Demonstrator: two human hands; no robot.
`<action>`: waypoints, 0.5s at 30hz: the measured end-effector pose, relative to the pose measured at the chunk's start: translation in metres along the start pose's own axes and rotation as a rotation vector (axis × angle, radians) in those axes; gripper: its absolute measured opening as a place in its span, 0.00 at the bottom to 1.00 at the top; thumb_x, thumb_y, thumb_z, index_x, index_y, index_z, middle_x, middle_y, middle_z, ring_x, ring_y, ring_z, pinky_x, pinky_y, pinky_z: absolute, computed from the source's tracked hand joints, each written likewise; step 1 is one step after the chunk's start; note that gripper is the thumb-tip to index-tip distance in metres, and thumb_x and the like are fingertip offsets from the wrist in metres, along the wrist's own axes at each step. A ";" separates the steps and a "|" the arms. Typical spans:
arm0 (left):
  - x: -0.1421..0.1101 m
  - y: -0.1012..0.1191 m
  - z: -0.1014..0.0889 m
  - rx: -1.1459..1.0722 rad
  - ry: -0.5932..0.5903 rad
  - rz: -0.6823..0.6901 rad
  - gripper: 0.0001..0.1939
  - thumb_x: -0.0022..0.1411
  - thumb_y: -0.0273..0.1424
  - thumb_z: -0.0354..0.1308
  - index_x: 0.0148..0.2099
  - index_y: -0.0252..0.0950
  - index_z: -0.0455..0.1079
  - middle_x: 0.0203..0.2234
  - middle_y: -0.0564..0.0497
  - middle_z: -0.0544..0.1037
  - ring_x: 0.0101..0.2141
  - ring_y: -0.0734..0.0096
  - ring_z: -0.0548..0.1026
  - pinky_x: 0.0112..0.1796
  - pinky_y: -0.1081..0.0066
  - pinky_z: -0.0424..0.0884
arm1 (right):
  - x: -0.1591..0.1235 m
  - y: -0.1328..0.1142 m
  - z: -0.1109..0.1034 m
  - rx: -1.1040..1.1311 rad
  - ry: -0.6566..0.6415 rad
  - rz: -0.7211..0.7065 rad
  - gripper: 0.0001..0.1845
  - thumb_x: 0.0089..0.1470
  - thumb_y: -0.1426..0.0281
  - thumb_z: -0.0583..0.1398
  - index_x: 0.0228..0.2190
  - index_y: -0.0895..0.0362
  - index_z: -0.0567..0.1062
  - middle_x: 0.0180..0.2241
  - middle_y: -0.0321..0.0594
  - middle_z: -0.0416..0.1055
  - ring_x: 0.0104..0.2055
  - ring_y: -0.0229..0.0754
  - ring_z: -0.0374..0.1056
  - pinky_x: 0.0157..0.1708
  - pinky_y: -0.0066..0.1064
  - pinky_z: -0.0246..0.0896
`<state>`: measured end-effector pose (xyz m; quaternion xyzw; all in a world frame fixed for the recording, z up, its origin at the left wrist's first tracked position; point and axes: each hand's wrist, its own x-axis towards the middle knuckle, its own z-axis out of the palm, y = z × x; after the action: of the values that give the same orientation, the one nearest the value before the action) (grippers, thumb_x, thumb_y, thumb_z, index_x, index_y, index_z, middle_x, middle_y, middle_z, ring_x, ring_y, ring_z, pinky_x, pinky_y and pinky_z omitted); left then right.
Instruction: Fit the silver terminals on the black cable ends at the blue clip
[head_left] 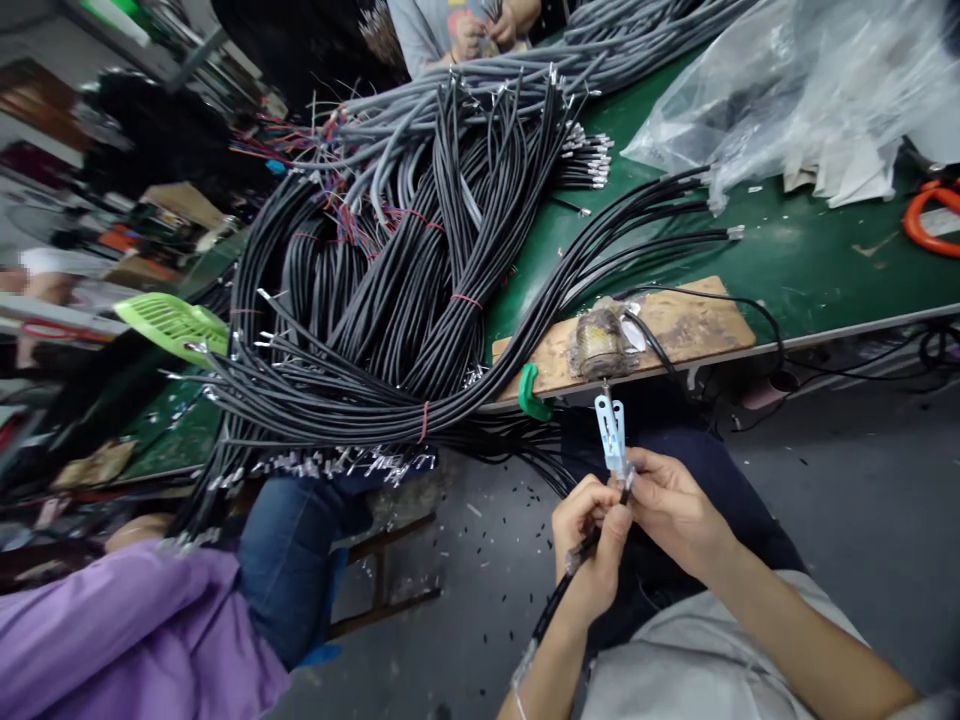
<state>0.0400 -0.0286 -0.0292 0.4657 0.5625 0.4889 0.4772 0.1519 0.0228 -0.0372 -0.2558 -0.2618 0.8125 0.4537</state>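
My left hand [589, 545] is closed around a black cable [553, 605] that runs back along the forearm. My right hand [679, 505] pinches the cable's light, shiny end from the other side, and its fingertips almost meet those of the left. Directly above them a light-blue clothespin [611, 435] hangs from a small metal pin at the edge of a wooden board [697, 325]. Its lower end touches the fingers or the cable end; which one I cannot tell. A tape-wrapped lump [600, 340] is fixed on the board.
Bundles of black cables [420, 300] tied with red bands cover the green table [817, 250]. Grey cables [615, 40], a plastic bag [810, 110] and orange-handled scissors [926, 215] lie behind. A green clamp [531, 392] grips the board's edge. A person in purple [142, 630] sits left; another works opposite.
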 end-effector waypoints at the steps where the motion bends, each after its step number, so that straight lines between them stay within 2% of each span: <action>1: 0.001 0.000 -0.003 -0.022 -0.032 0.003 0.17 0.64 0.40 0.55 0.27 0.33 0.67 0.22 0.56 0.60 0.15 0.85 0.57 0.15 0.78 0.52 | 0.001 0.001 0.001 0.053 -0.048 0.076 0.16 0.46 0.59 0.68 0.25 0.58 0.73 0.22 0.34 0.64 0.23 0.34 0.60 0.23 0.27 0.59; 2: 0.002 0.000 -0.006 -0.037 -0.062 0.009 0.19 0.65 0.40 0.54 0.26 0.33 0.67 0.22 0.56 0.61 0.14 0.86 0.56 0.14 0.78 0.51 | 0.002 0.002 0.001 0.077 -0.082 0.124 0.16 0.46 0.59 0.68 0.26 0.58 0.73 0.21 0.34 0.64 0.22 0.34 0.60 0.23 0.27 0.59; 4: 0.002 0.003 -0.012 -0.041 -0.108 0.012 0.21 0.66 0.40 0.52 0.25 0.33 0.66 0.21 0.56 0.61 0.13 0.86 0.56 0.13 0.78 0.49 | 0.003 0.001 0.000 0.068 -0.082 0.123 0.16 0.47 0.60 0.68 0.26 0.59 0.73 0.21 0.33 0.63 0.22 0.33 0.59 0.24 0.26 0.59; 7: 0.003 0.010 -0.018 -0.028 -0.131 -0.017 0.24 0.67 0.39 0.51 0.21 0.32 0.64 0.17 0.56 0.60 0.13 0.86 0.55 0.13 0.78 0.47 | 0.004 -0.004 -0.005 -0.007 -0.054 0.018 0.17 0.51 0.56 0.65 0.30 0.59 0.73 0.25 0.35 0.65 0.26 0.33 0.60 0.27 0.25 0.60; 9: 0.003 0.014 -0.019 -0.063 -0.140 -0.072 0.25 0.67 0.40 0.51 0.20 0.33 0.62 0.16 0.57 0.59 0.12 0.86 0.54 0.13 0.78 0.46 | 0.004 -0.009 -0.007 -0.121 -0.113 -0.036 0.18 0.51 0.56 0.65 0.34 0.58 0.73 0.30 0.37 0.66 0.30 0.35 0.63 0.31 0.26 0.62; 11: 0.003 0.015 -0.018 -0.111 -0.144 -0.119 0.25 0.66 0.42 0.52 0.20 0.33 0.62 0.14 0.58 0.57 0.11 0.86 0.53 0.12 0.79 0.45 | 0.004 -0.013 -0.006 -0.242 -0.160 -0.078 0.16 0.50 0.59 0.66 0.33 0.58 0.73 0.31 0.37 0.66 0.33 0.35 0.64 0.34 0.27 0.63; 15: 0.000 0.007 -0.013 -0.158 -0.121 -0.130 0.23 0.62 0.44 0.57 0.23 0.33 0.64 0.14 0.58 0.61 0.10 0.87 0.55 0.10 0.81 0.47 | 0.001 -0.008 0.001 -0.351 -0.045 -0.138 0.15 0.51 0.60 0.65 0.27 0.58 0.70 0.24 0.33 0.65 0.26 0.35 0.62 0.27 0.26 0.62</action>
<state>0.0271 -0.0290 -0.0214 0.4179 0.5212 0.4706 0.5764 0.1558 0.0271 -0.0309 -0.2943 -0.4263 0.7269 0.4509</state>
